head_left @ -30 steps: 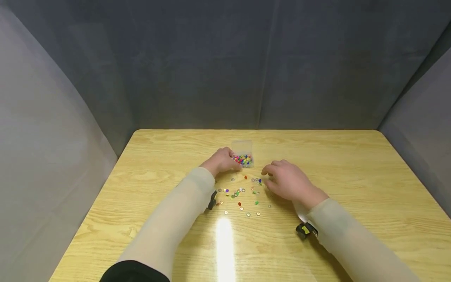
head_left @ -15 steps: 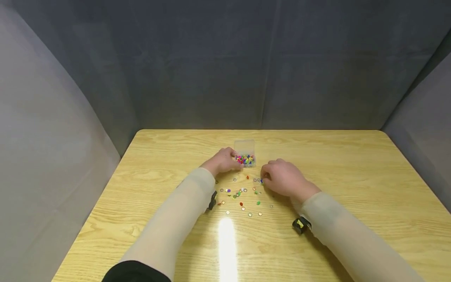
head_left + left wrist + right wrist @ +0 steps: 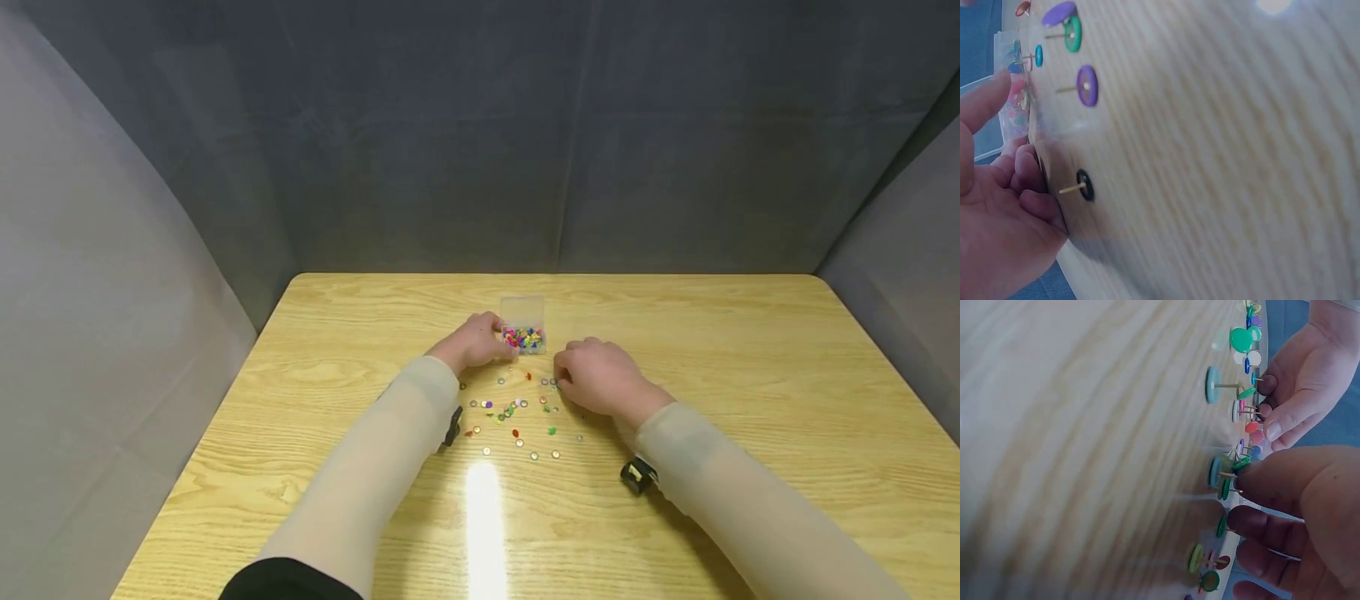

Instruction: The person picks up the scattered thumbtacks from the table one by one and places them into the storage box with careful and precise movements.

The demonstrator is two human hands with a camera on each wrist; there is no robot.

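- The left hand (image 3: 474, 342) rests on the worktop (image 3: 750, 367), its grip curled round the left side of the small clear box (image 3: 523, 327); the thumb (image 3: 982, 100) shows against the box wall in the left wrist view.
- That box sits open, touching the left fingertips, and is filled with a heap of coloured pins (image 3: 522, 338).
- The right hand (image 3: 596, 377) lies knuckles up just to the right of the box, fingers bent down onto the wood.
- In the right wrist view, its grip closes over a green pin (image 3: 1225, 486), thumb (image 3: 1279, 478) pressing on the pin's shaft; the head camera hides this under the hand, so whether the pin is off the wood cannot be told.
- Loose pushpins (image 3: 517, 412) are scattered on the worktop, between the two forearms and just nearer the person than both grips.
- A black pin (image 3: 1085, 185) lies head-down on the wood right beside the left hand's curled fingers, a purple pin (image 3: 1087, 85) a little beyond it.
- Pale sleeves (image 3: 375, 467) cover both arms, and a black wrist strap (image 3: 636, 475) shows under the right forearm.
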